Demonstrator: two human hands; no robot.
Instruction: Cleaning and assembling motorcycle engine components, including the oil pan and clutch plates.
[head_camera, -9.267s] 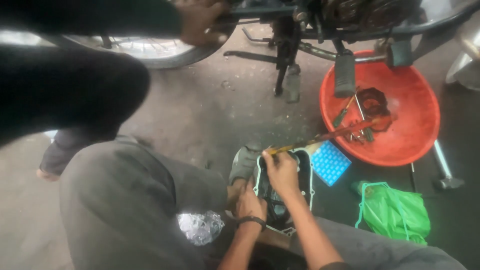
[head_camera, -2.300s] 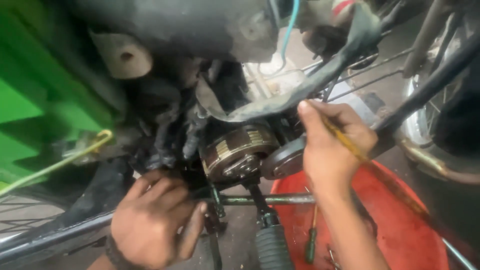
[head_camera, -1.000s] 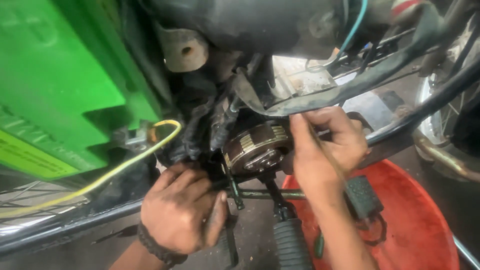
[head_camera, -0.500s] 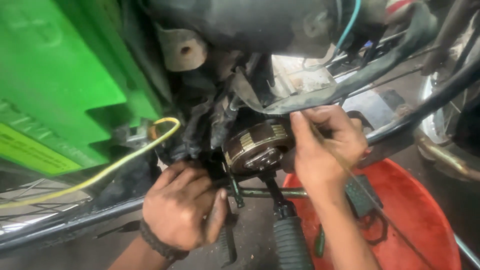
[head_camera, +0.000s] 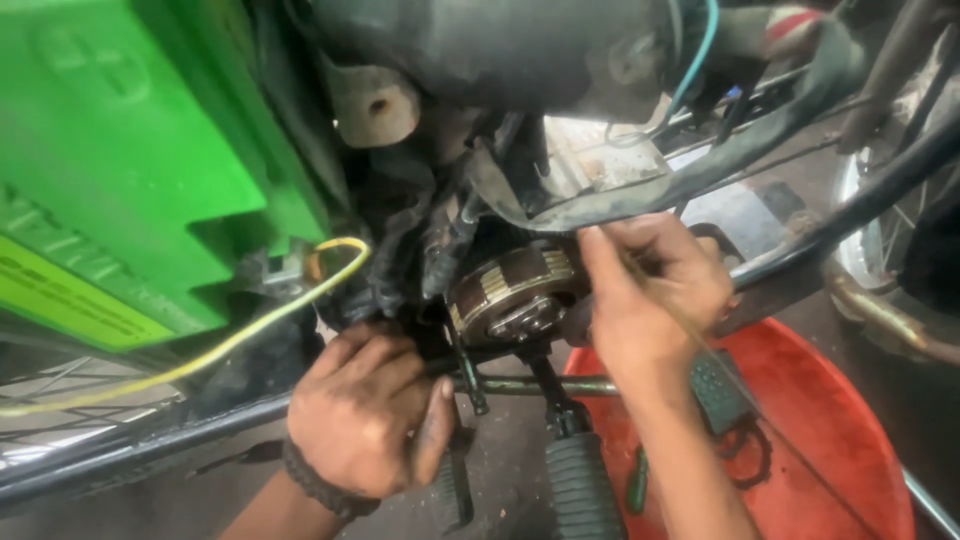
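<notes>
My left hand (head_camera: 365, 415) is curled around a dark metal bar (head_camera: 150, 450) low on a motorcycle, just below and left of a round ribbed engine assembly (head_camera: 510, 295). My right hand (head_camera: 650, 300) is closed on a thin tool (head_camera: 745, 405) whose shaft runs down to the lower right. Its fingertips press against the right side of the round assembly. A thin horizontal rod (head_camera: 585, 385) passes under the assembly between my two hands.
A bright green body panel (head_camera: 130, 170) fills the left, with a yellow wire (head_camera: 260, 310) looping beneath it. A red basin (head_camera: 840, 430) holding a black part (head_camera: 720, 390) lies at the lower right. A ribbed black footpeg (head_camera: 580, 485) sticks out below. Hoses and cables hang above.
My right hand's fingers have slid slightly along the round assembly's right edge with the thin tool. My left hand stays on the bar. Much earlier I was looking down at the floor.
</notes>
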